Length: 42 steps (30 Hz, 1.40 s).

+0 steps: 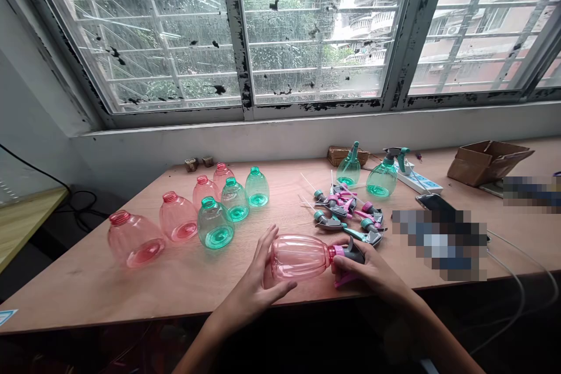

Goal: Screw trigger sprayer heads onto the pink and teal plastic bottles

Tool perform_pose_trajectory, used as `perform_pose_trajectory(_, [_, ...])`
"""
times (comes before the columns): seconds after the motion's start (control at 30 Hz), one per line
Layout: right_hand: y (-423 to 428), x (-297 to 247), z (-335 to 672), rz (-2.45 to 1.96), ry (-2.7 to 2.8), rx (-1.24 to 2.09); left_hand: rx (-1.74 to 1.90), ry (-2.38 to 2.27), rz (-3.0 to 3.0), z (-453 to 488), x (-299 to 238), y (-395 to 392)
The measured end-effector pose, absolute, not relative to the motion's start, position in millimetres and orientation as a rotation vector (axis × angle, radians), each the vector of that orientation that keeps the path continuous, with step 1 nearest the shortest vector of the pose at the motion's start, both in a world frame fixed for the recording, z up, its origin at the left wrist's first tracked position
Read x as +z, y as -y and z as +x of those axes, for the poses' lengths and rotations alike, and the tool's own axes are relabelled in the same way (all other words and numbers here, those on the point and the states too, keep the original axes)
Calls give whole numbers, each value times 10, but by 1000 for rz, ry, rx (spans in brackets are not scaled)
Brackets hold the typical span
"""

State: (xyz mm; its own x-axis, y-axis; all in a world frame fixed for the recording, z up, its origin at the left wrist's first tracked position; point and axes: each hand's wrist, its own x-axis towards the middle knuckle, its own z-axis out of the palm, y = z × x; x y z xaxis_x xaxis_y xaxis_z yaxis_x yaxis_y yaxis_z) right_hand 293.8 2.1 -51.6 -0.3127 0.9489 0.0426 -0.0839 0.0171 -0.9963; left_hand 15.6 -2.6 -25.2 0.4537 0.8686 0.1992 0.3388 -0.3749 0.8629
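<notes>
A pink plastic spray bottle (298,256) lies on its side near the front edge of the wooden table (87,286). My left hand (258,280) cups the bottle's base, with the fingers curled around it. My right hand (366,269) grips the pink and grey trigger sprayer head (348,254) seated on the bottle's neck. Just beyond my hands lies a pile of loose sprayer heads (348,213), pink and teal, with thin white dip tubes.
Several open pink bottles (177,217) and teal bottles (214,223) stand at the left. Two teal bottles with sprayers (382,175) stand at the back, beside a power strip (421,182). A cardboard box (486,160) sits far right. A phone (436,203) and white cables lie right.
</notes>
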Motion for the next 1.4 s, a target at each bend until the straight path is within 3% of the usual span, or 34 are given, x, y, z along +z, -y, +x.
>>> perform_pose_trajectory(1.4, [7, -452, 2920, -1004, 1399, 1406, 847, -815, 1754, 124, -266, 16])
